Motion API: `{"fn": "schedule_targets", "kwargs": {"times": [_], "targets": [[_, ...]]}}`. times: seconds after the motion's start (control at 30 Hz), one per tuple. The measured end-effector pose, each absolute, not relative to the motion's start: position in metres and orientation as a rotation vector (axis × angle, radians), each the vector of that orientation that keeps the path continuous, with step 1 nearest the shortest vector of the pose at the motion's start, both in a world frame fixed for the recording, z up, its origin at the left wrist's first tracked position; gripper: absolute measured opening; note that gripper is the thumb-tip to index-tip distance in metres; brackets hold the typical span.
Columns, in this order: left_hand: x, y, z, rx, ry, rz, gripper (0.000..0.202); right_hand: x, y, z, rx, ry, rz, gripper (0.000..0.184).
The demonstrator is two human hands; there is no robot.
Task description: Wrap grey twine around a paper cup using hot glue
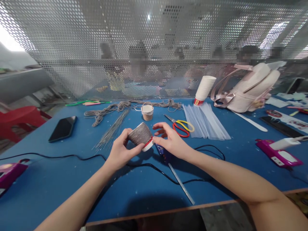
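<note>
My left hand (121, 149) grips a paper cup (141, 134) wound with grey cord. The cup is tilted, and a red and white band shows uncovered at its lower right end. Close to that end is my right hand (170, 139), its fingers curved and apart; I cannot tell whether the thumb touches the cup. Partly hidden below the right hand lies a dark blue tool (161, 152), with a clear stick (181, 184) behind it toward the table's front edge. Scissors (181, 126) with red and yellow handles lie just beyond the right hand.
Grey cord (106, 112), a small wrapped cup (147, 113), clear strips (204, 122) and stacked paper cups (205, 89) line the back, near a backpack (252, 86). A phone (63, 128) lies left. A black cable (154, 168) crosses the table. Purple power strips (279, 154) flank it.
</note>
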State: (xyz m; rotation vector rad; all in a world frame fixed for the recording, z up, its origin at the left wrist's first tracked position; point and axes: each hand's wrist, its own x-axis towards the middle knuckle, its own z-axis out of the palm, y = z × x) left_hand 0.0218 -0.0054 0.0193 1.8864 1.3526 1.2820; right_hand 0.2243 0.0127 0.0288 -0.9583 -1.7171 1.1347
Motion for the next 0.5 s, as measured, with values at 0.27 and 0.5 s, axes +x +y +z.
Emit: {"fn": "schedule_targets", "kwargs": {"times": [0.27, 0.5], "targets": [[0.027, -0.003, 0.016, 1.797, 1.292, 1.327, 0.025, 0.212, 0.007, 0.015, -0.784, -1.689, 1.358, 0.059], [0.031, -0.005, 0.012, 1.868, 1.362, 1.348, 0.027, 0.213, 0.006, 0.012, -0.903, -1.893, 0.86, 0.059]]}}
